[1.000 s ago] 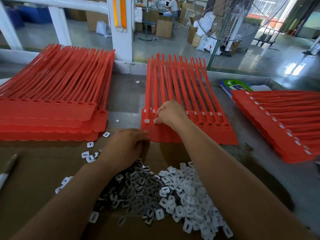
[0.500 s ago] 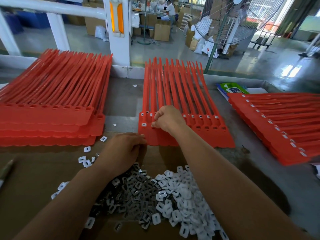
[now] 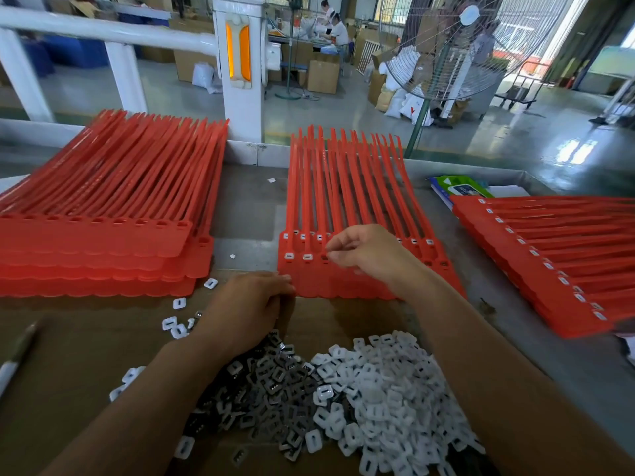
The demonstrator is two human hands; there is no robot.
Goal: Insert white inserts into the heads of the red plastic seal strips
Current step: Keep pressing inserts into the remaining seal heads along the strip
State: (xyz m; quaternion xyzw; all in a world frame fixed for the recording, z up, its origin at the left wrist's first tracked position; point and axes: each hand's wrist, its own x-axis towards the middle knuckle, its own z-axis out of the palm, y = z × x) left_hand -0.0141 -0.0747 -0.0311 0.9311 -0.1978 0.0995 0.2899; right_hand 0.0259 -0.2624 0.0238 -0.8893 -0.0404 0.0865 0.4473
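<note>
Fingertips (image 3: 330,250) of the right hand (image 3: 364,255) pinch together over the middle red strips (image 3: 343,201); left hand (image 3: 247,310) curls beside white inserts (image 3: 378,389).

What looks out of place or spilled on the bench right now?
A few white inserts lie loose, away from the main pile: several on the cardboard left of the left hand, one on the table beside the middle red strip stack, one farther back. Nothing looks damaged.

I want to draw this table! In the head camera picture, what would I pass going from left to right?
Pen → left stack of red seal strips → middle sheet of red seal strips → right stack of red seal strips.
</note>
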